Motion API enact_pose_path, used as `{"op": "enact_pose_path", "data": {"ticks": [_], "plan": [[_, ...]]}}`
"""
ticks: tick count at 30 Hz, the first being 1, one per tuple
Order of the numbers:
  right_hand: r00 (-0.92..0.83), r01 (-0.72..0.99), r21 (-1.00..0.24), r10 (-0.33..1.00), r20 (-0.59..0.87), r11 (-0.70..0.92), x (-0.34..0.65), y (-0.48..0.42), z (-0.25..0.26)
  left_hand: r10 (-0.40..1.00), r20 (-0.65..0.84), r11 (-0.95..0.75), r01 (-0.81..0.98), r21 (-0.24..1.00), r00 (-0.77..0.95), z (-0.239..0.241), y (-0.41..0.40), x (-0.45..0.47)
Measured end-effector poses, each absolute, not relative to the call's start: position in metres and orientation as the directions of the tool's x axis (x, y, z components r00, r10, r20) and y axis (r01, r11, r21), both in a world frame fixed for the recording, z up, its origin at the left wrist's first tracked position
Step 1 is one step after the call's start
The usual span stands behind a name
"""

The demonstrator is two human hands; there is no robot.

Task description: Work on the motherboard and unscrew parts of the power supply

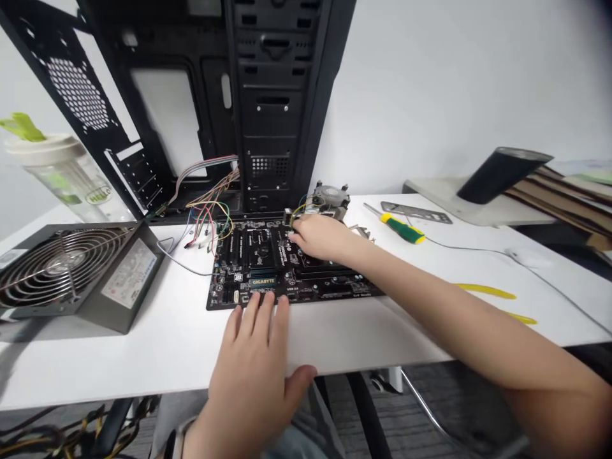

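Observation:
A black motherboard (258,268) lies flat on the white table (157,344). My left hand (255,363) rests palm down on the table, fingers spread, with the fingertips touching the board's near edge. My right hand (320,237) reaches over the board's far right part, fingers curled down onto it near a yellow wire; what it pinches is hidden. A CPU cooler fan (331,196) sits just behind that hand.
An open black PC case (224,95) stands behind the board, coloured wires (210,217) trailing out. A power supply (76,271) lies left, beside a plastic bottle (62,172). A green-yellow screwdriver (399,228), metal I/O plate (415,211), mouse (528,257) and yellow strips (485,291) lie right.

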State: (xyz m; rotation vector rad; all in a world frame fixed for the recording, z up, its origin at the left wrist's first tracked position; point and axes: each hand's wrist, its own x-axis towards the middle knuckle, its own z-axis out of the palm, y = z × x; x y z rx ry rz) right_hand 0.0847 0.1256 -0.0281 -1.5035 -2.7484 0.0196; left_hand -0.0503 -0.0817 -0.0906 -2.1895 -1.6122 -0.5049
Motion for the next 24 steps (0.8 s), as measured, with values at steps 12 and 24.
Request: {"op": "enact_pose_path", "data": {"ticks": [12,24], "plan": [[-0.515,0.734,-0.403,0.835,0.194,0.546,0.085,0.145,-0.063,0.875,0.420,-0.248,0.968,-0.033,0.239,-0.089,-0.079,-0.041],[-0.449,0.706,-0.530,0.876,0.178,0.469,0.087,0.158,-0.074,0.917,0.349,-0.207,0.978,0.002,0.193,-0.092,-0.080,-0.031]]}}
